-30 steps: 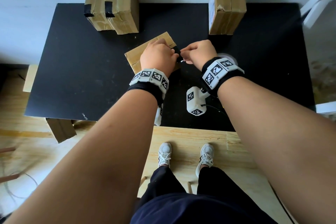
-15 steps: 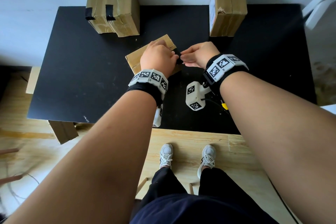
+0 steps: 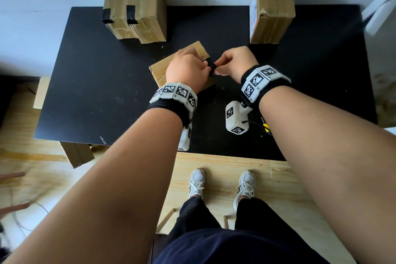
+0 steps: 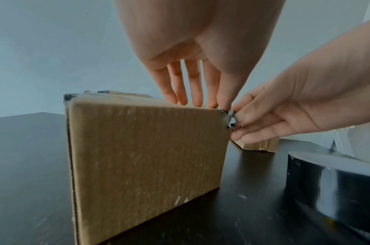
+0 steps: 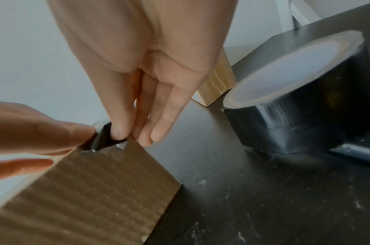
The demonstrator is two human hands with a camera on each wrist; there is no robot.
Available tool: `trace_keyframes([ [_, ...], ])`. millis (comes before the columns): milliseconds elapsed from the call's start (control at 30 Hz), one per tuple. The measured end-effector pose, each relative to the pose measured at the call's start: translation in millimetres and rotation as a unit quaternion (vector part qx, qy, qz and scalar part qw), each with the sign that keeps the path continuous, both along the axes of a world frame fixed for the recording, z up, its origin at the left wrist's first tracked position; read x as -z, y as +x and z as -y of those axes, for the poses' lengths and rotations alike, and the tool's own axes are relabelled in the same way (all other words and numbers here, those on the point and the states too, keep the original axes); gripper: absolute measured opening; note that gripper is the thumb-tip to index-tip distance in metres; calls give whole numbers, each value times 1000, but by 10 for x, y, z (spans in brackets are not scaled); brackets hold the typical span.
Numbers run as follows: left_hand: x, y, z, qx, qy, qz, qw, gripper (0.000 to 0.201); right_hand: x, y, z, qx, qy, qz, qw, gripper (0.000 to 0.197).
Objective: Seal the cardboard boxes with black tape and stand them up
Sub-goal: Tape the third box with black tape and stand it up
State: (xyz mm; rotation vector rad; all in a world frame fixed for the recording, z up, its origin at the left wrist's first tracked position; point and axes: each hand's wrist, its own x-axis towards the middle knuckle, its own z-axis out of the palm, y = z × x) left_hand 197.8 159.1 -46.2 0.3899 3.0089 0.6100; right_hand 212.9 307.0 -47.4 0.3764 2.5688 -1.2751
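Observation:
A brown cardboard box (image 3: 162,68) (image 4: 146,157) stands on edge mid-table. My left hand (image 3: 201,58) (image 4: 192,99) rests on its top edge with straight fingers, and one fingertip presses a short black tape strip (image 3: 211,66) (image 4: 229,116) (image 5: 102,139) at the box's right top corner. My right hand (image 3: 218,68) (image 5: 133,136) pinches the free end of that strip just beside the corner. The black tape roll (image 4: 335,185) (image 5: 301,106) lies flat on the table to the right of the box. In the head view my right wrist hides it.
Two boxes with black tape (image 3: 137,10) stand at the back left of the black table (image 3: 96,92), and another box (image 3: 272,6) stands at the back right. A white frame (image 3: 379,6) leans off the right edge. One more box (image 3: 77,154) sits below the table's front left.
My right wrist has shifted slightly and now covers the tape roll in the head view. Both hands stay at the box's right corner on the tape strip.

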Motion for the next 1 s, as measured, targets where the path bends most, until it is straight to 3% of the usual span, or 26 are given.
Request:
trace_keyframes([
  [367,-36,2,-42,-16,-20,8,1000,32,58,-2,11,-14,39,-34,999,12],
  [700,-64,74,-107,-35,-43,-4,998,32,81,6,6,-5,20,-22,1000,9],
  [833,-122,170,-130,-23,-59,-10,998,30,91,-7,8,0,10,-13,1000,20],
  [1000,1,228,-96,22,-122,-30,992,28,58,27,-14,-5,-4,-8,1000,6],
])
